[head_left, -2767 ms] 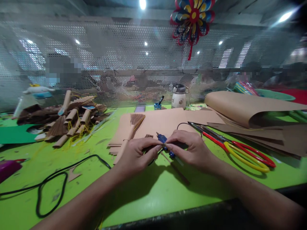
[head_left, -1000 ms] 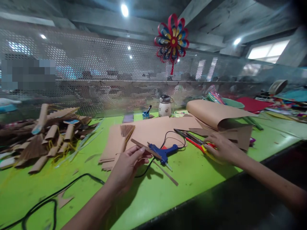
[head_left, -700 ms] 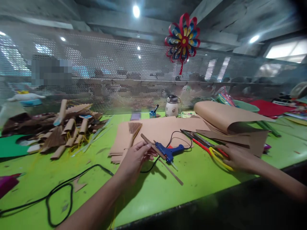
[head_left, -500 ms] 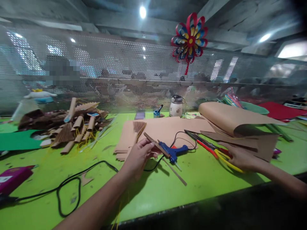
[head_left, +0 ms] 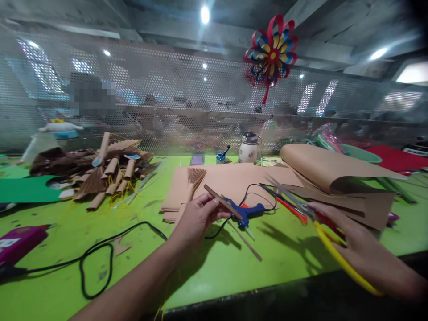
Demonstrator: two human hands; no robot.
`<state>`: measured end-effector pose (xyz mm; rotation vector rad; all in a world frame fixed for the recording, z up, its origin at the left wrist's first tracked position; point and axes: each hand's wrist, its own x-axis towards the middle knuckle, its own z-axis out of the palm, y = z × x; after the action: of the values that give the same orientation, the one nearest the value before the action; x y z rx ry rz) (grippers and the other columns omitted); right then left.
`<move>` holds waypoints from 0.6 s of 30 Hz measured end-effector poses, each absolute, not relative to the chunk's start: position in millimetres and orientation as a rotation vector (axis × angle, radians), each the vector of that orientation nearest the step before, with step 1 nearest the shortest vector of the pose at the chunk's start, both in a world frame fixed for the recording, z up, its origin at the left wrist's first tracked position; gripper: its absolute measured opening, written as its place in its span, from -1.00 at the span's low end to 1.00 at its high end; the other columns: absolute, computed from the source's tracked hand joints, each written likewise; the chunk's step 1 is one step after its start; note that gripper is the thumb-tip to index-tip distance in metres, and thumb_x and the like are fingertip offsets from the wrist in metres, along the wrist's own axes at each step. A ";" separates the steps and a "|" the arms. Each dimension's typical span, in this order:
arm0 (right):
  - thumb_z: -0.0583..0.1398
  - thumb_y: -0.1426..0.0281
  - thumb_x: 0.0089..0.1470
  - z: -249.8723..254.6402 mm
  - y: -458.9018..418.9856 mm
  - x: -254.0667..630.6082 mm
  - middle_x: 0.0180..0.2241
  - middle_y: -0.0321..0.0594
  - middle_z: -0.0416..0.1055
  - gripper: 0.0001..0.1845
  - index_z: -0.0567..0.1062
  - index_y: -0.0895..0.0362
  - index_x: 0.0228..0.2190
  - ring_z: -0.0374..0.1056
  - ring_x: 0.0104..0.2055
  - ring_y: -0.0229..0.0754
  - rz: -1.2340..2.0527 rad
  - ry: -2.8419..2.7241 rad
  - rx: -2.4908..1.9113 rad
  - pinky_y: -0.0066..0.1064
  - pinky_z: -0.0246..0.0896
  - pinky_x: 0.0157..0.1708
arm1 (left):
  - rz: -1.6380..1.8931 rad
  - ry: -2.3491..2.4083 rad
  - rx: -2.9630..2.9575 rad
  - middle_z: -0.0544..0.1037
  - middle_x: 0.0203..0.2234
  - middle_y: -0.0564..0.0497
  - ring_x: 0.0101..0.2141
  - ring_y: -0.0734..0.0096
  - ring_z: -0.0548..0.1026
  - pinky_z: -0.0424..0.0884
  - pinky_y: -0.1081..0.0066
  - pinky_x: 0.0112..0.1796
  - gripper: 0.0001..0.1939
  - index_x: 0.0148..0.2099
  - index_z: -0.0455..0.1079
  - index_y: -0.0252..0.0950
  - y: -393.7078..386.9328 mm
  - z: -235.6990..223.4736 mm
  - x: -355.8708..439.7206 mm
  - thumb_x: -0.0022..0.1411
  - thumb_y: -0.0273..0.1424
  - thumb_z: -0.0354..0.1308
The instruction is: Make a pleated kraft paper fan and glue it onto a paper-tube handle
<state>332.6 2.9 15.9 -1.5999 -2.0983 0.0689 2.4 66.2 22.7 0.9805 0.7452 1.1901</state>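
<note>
Between the fingers of my left hand [head_left: 200, 214] is a narrow strip of brown paper [head_left: 222, 201], tilted down to the right. Just behind it a blue glue gun [head_left: 249, 213] lies on the green table. My right hand [head_left: 356, 243] is closed on scissors [head_left: 329, 236] with yellow and red handles, lifted off the table with blades pointing up and left. Beneath the blades lies an orange-handled tool [head_left: 294, 211], its kind unclear. Another thin paper strip [head_left: 245, 241] rests below the glue gun. A pleated paper fan [head_left: 194, 180] lies on stacked brown paper sheets [head_left: 227, 176].
Rolled brown paper [head_left: 310, 162] occupies the right side. At the left is a pile of paper rolls and fans [head_left: 110, 171] with yellow string. A black cord [head_left: 112, 267] loops near a purple box [head_left: 22, 243]. A bottle [head_left: 248, 149] stands by the perforated screen [head_left: 174, 93].
My right hand has picked the scissors up from the table and brought them nearer to me, blades raised. My left hand still holds the paper strip in nearly the same spot.
</note>
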 end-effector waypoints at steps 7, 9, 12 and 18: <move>0.08 0.61 -0.17 10.2 -9.9 255.2 -0.02 -0.08 0.29 -0.28 0.18 -0.01 0.08 0.22 0.06 0.01 0.210 -2.271 -1.434 -0.08 0.20 0.05 | 1.230 0.728 1.004 0.57 -0.35 -0.10 -0.32 0.35 0.55 0.50 0.40 -0.23 -0.82 -0.31 0.45 -0.42 65.6 22.0 2.0 0.07 -0.39 0.27; 0.08 0.63 -0.19 6.8 -9.5 251.4 -0.04 -0.09 0.28 -0.26 0.19 0.00 0.08 0.21 0.04 0.00 0.222 -2.278 -1.441 -0.07 0.18 0.05 | 1.233 0.742 1.011 0.57 -0.36 -0.10 -0.31 0.35 0.55 0.50 0.41 -0.23 -0.81 -0.32 0.44 -0.43 65.6 21.4 1.1 0.06 -0.38 0.28; 0.09 0.62 -0.18 3.2 -9.1 252.0 -0.07 -0.08 0.28 -0.27 0.19 0.00 0.08 0.21 0.01 0.01 0.203 -2.270 -1.461 -0.05 0.18 0.03 | 1.229 0.740 0.995 0.57 -0.36 -0.10 -0.32 0.34 0.55 0.50 0.38 -0.20 -0.80 -0.32 0.44 -0.43 65.2 20.2 0.5 0.04 -0.39 0.29; 0.13 0.56 -0.12 0.6 -7.0 251.4 -0.11 -0.08 0.30 -0.33 0.22 0.03 0.08 0.24 -0.06 0.02 0.146 -2.279 -1.478 -0.06 0.23 -0.05 | 1.224 0.749 0.963 0.58 -0.37 -0.11 -0.33 0.35 0.55 0.49 0.38 -0.19 -0.83 -0.33 0.44 -0.44 63.6 19.7 2.0 0.06 -0.42 0.28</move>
<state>251.4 -7.0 0.6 -1.4779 -2.2789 0.1460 2.0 63.6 19.7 0.9627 0.7487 1.2244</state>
